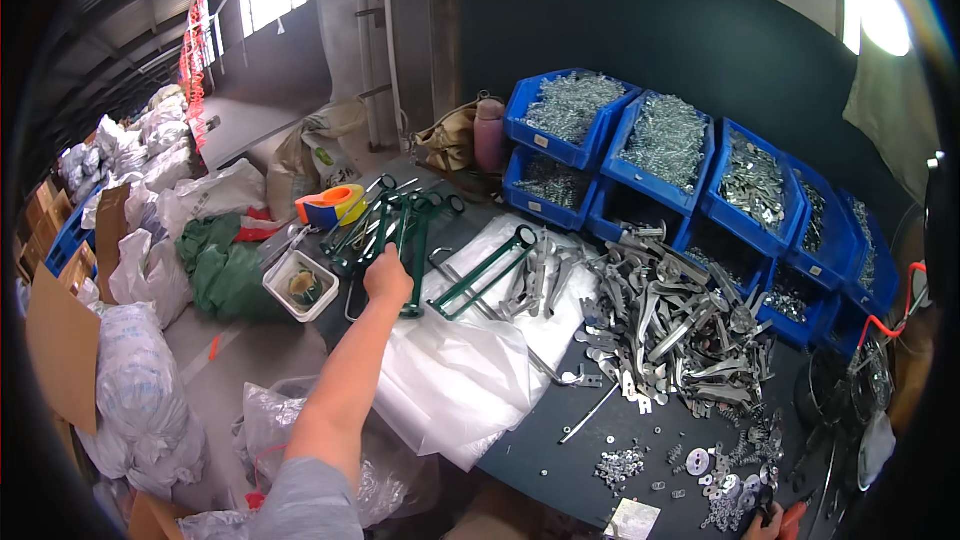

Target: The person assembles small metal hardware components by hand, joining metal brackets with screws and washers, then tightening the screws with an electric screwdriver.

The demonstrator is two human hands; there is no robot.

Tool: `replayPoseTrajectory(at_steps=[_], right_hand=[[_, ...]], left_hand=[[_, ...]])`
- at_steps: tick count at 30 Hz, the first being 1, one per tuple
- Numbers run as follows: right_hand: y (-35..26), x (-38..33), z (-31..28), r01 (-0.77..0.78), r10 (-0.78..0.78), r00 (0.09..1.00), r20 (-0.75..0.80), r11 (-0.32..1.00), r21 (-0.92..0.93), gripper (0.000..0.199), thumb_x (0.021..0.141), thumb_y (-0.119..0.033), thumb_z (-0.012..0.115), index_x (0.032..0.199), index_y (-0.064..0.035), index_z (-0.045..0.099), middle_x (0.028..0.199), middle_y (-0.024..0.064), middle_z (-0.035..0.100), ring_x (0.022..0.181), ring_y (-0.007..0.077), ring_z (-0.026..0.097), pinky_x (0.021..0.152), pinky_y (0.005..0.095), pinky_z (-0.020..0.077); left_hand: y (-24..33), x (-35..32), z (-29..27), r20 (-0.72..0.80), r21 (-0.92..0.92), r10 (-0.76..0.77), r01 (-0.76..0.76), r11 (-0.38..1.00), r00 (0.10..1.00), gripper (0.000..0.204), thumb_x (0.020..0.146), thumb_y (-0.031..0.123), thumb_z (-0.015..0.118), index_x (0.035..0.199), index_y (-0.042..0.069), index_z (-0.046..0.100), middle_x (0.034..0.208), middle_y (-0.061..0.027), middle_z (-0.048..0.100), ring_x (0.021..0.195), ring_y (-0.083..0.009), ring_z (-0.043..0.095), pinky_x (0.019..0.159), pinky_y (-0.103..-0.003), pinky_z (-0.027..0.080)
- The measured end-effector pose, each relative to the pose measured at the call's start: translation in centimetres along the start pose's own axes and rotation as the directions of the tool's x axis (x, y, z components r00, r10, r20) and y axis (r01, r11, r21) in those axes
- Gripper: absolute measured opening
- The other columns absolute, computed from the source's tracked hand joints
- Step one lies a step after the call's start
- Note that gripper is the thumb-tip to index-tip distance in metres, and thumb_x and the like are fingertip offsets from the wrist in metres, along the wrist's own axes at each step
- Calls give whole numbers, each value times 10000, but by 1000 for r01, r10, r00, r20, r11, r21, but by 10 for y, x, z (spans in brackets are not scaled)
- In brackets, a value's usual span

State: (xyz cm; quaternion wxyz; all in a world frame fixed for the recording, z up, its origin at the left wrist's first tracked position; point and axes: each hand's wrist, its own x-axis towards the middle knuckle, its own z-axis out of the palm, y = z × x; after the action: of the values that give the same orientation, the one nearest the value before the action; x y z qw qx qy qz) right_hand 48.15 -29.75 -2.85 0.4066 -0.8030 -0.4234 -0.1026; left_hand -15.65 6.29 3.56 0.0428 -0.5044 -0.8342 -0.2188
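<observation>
My left hand [389, 278] reaches across the bench, its fingers closed around one of several green metal frames [404, 230] that lie in a heap. These frames have long rods and a ring at one end. Another green frame [485, 275] rests on white plastic sheeting [460, 355], right of my hand, beside some grey metal levers [545, 275]. At the lower right edge, my right hand [766, 524] is only partly in view. Its fingers are bent around something dark that I cannot make out, close to an orange handle [793, 518].
Blue bins [655, 195] of springs and small metal parts are stacked at the back. A big pile of grey levers [680, 325] covers the right side, with loose nuts [620, 467] and washers nearer. A white tub [301, 285] and an orange-blue tape dispenser [331, 207] stand left.
</observation>
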Motion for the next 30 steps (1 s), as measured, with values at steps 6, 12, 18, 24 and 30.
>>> replayPoseTrajectory(at_steps=[6,12,18,24,30], right_hand=[[-9,-4,-3,-55,58,998,-23,993,105,181,793,-55,602,960,11,622,920,110,649,838,220,602,759,298,461],[5,2,2,42,-42,999,3,998,49,184,791,-51,607,963,14,619,920,105,649,835,218,601,760,293,459],[-8,0,-3,-53,48,998,43,991,123,177,808,-41,586,966,32,611,930,122,641,834,219,593,753,281,458],[19,-1,-2,-49,37,996,87,989,143,219,830,-20,540,1038,30,585,969,133,622,837,202,574,741,269,460],[16,1,-2,-90,88,991,97,996,16,219,832,-26,539,1038,38,579,974,139,618,841,211,571,742,273,460]], left_hand=[[52,-30,-23,-27,-156,385,-385,910,922,445,669,30,554,1107,68,486,967,-184,584,884,-357,567,754,-428,456],[74,-32,-8,232,-352,415,-322,879,880,521,681,376,688,1064,48,557,959,-186,613,915,-320,585,806,-374,451],[44,-6,10,39,-547,251,-190,816,967,492,731,404,636,1046,33,570,946,-159,621,897,-321,585,792,-389,446],[-17,57,-14,-158,330,75,-19,944,985,817,652,537,670,1255,63,390,1209,-217,448,1182,-344,378,954,-409,340],[-34,74,-23,269,296,-116,32,955,956,1016,562,634,681,1347,129,283,1323,-238,351,1229,-375,345,1005,-442,255]])
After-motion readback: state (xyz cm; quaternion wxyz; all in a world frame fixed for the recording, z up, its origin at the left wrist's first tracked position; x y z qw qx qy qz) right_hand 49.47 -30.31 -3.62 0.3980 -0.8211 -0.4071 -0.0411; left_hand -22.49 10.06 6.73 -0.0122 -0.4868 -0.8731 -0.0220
